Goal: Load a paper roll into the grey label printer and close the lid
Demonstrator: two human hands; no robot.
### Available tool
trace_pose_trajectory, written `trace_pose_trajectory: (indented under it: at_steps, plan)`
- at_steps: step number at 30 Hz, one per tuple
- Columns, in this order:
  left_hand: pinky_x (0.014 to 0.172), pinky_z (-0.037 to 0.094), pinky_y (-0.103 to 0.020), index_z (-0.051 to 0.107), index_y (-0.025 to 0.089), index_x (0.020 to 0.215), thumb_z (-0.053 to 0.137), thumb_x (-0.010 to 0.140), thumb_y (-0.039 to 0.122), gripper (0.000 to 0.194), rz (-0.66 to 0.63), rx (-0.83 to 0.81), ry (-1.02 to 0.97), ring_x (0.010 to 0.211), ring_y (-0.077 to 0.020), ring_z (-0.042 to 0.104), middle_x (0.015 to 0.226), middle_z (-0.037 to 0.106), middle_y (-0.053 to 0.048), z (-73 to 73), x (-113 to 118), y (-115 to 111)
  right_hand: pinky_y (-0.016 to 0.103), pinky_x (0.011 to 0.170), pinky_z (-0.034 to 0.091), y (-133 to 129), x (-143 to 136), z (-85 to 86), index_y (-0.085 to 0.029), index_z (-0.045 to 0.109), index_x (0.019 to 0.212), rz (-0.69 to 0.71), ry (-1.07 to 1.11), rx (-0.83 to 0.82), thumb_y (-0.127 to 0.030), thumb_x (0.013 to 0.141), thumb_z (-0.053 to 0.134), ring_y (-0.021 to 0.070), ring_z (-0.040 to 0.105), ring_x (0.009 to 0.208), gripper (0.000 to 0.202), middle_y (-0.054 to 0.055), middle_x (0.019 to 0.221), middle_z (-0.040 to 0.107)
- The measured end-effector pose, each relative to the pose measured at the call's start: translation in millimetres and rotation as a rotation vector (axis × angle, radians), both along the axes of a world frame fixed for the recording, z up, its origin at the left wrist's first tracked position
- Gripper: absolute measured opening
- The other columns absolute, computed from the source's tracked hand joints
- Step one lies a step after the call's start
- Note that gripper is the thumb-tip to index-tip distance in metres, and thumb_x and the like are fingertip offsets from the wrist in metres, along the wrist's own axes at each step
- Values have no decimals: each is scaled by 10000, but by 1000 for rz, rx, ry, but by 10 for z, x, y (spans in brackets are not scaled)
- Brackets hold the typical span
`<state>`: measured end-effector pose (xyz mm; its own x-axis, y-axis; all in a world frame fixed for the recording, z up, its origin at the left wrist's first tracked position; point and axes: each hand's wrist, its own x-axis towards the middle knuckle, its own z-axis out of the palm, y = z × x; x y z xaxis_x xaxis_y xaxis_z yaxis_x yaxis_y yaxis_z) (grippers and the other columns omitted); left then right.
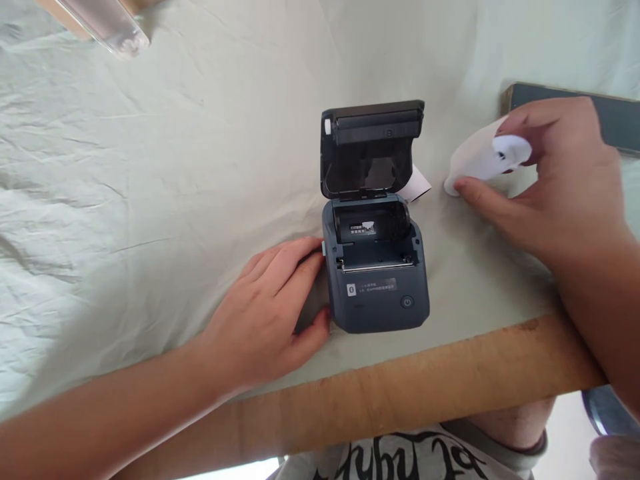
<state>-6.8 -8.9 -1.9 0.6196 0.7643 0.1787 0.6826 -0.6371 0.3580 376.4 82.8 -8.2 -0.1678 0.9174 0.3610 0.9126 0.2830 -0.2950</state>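
Observation:
A dark blue-grey label printer [377, 300] stands on the cloth with its lid [373, 150] tipped up and its paper bay exposed. My left hand [270, 307] rests against the printer's left side, fingertips and thumb touching it, the fingers stretched out. To the right of the printer, my right hand [555, 167] grips a white paper roll [480, 157] between thumb and fingers, tilted above the cloth. Part of the roll is hidden behind the fingers. A small white paper piece [417, 185] lies beside the printer's hinge.
A dark, flat box-like object [620, 120] lies at the right behind my right hand. At the top left is a clear plastic object [117, 30] beside something brown. The table's wooden edge [400, 387] runs along the front, below the pale wrinkled cloth [175, 167].

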Motion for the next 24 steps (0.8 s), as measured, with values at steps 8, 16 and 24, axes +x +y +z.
trace_pose_trajectory:
  at_steps: [8, 16, 24]
  plan:
    - [1262, 678, -524, 647, 148, 1533, 549, 1131, 298, 440, 7, 5, 17, 1500, -379, 774, 1595, 766, -223, -6, 9, -1, 698, 1159, 645, -97, -142, 88, -284, 562, 1661, 174, -94, 175, -450, 1094, 775, 422, 732, 1475, 628, 156, 1552, 761]
    - [1242, 686, -556, 650, 97, 1539, 569, 1120, 292, 470, 3, 0, 44, 1482, -411, 774, 1574, 764, -256, 13, -3, -16, 593, 1320, 654, -343, -599, 8, -242, 461, 1766, 531, -70, 163, -179, 1191, 433, 325, 657, 1659, 579, 152, 1807, 605]
    - [1259, 673, -568, 642, 176, 1583, 595, 1102, 284, 495, 25, -30, 8, 1501, -409, 760, 1605, 759, -207, -20, -12, -27, 572, 1021, 764, -267, -559, -58, -273, 413, 1673, 474, 29, 30, -288, 1175, 529, 348, 828, 1366, 512, 138, 1503, 779]
